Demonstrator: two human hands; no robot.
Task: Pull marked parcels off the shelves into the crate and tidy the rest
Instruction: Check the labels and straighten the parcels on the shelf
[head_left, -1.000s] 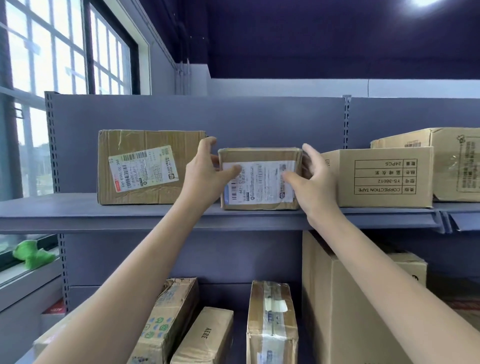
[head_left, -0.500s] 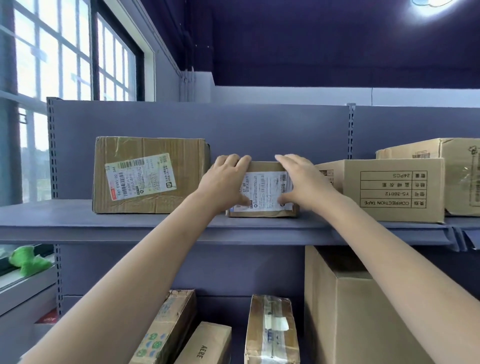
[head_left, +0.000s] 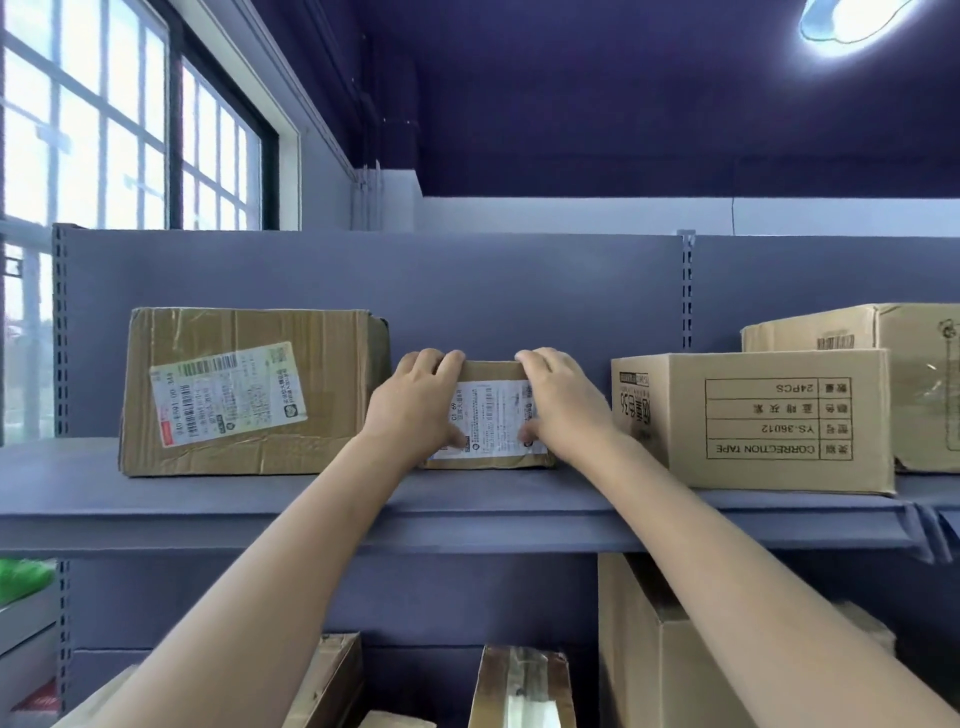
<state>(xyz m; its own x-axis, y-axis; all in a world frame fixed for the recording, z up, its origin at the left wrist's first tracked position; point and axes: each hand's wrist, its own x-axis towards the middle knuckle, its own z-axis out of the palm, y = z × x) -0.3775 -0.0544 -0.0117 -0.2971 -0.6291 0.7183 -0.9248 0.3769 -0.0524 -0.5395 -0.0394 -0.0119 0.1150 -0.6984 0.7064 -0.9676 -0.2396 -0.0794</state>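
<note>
A small brown parcel (head_left: 488, 375) with a white shipping label stands on the upper grey shelf (head_left: 208, 499), set back from the front edge. Both hands are on its front face. My left hand (head_left: 415, 410) covers its left side, fingers bent over the top edge and thumb on the label. My right hand (head_left: 563, 405) holds the right side the same way. A larger taped parcel (head_left: 249, 389) with a tilted label stands just to the left. No crate is in view.
A carton printed "CORRECTION TAPE" (head_left: 769, 415) stands right of my hands, with another carton (head_left: 893, 364) behind it. Below the shelf are a tall open box (head_left: 660, 649) and several taped parcels (head_left: 519, 691). A window (head_left: 104, 130) is at the left.
My hands went from the parcel's sides to its front and top. The parcel slid back from the shelf's front edge toward the back panel. The view tilted upward.
</note>
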